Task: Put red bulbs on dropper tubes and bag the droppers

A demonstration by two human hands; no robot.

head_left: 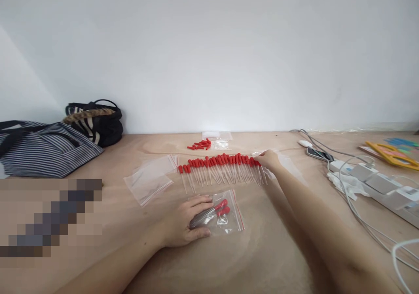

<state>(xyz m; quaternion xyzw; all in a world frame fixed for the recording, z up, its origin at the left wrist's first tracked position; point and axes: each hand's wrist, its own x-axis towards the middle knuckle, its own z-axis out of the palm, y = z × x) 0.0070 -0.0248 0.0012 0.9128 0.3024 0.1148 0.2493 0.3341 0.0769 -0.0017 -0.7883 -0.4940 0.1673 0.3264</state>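
My left hand (193,219) lies over the left end of a clear zip-lock bag (233,224) on the table, its thumb and fingers on either side. Inside the bag are glass droppers with red rubber bulbs (223,210); the palm hides their lower ends. My right hand (269,158) reaches to the right end of a long row of droppers (222,159), fingers pinched at a red bulb. Those droppers lie side by side, bulbs pointing away from me. Part of a clear bag shows behind and beside my right hand.
Flat clear bags (149,181) lie left of the row. Behind it are loose red bulbs (201,144) and thin clear tubes (221,144). A power strip (376,182) with cables and yellow scissors (389,154) occupy the right. A striped bag (55,147) and a black bag (106,126) stand left.
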